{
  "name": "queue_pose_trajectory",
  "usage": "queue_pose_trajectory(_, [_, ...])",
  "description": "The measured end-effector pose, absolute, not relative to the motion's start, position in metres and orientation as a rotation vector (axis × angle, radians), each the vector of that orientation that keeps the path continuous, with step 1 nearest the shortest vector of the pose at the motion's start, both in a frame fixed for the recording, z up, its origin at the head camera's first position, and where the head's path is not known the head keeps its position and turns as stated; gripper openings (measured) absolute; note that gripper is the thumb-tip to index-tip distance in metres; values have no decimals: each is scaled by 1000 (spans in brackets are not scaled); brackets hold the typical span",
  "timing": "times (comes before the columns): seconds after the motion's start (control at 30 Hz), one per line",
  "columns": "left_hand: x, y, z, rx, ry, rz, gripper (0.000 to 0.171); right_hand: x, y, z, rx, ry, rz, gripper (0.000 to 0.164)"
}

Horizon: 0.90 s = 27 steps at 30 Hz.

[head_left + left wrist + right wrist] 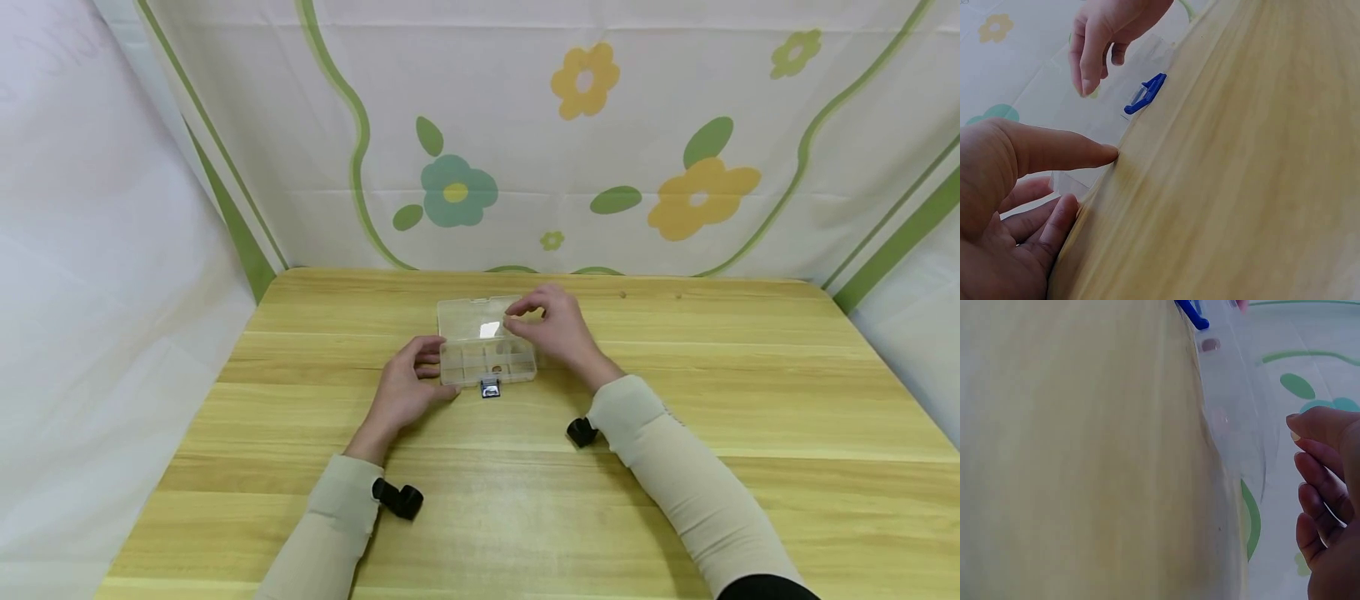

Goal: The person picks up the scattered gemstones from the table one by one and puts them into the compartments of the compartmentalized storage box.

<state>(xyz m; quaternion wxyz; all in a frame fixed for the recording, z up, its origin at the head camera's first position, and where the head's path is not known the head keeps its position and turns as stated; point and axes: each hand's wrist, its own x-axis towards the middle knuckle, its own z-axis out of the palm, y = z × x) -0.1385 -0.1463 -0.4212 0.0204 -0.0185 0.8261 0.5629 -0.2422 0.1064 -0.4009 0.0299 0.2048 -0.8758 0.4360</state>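
Note:
A clear plastic compartment box (487,360) lies on the table with its lid (467,315) swung back. A blue latch (1147,94) hangs at its front edge. My left hand (408,385) holds the box's left end, thumb at the front corner and fingers along the side and back. Over the box's right part, my right hand (551,323) pinches a small pale yellowish thing (1295,435) between thumb and index finger; I cannot tell its kind. The other right fingers are loosely bent. A small brownish piece (497,368) sits in a front compartment.
The box rests on a light wooden table (480,517), toward its far edge. Behind the table hangs a white cloth (525,125) with printed flowers. Black wrist cameras (399,500) sit on both sleeves.

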Motion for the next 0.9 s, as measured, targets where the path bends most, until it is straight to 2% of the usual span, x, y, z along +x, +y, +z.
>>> queue_pose_trajectory(0.5, [-139,-147,-421,-57,2545,1753,77,-236,89,-403,831,-2686,1236,12])
queue_pose_trajectory(0.9, [-138,-147,-421,-51,2547,1747,77,-234,83,-403,889,-2711,1209,10])
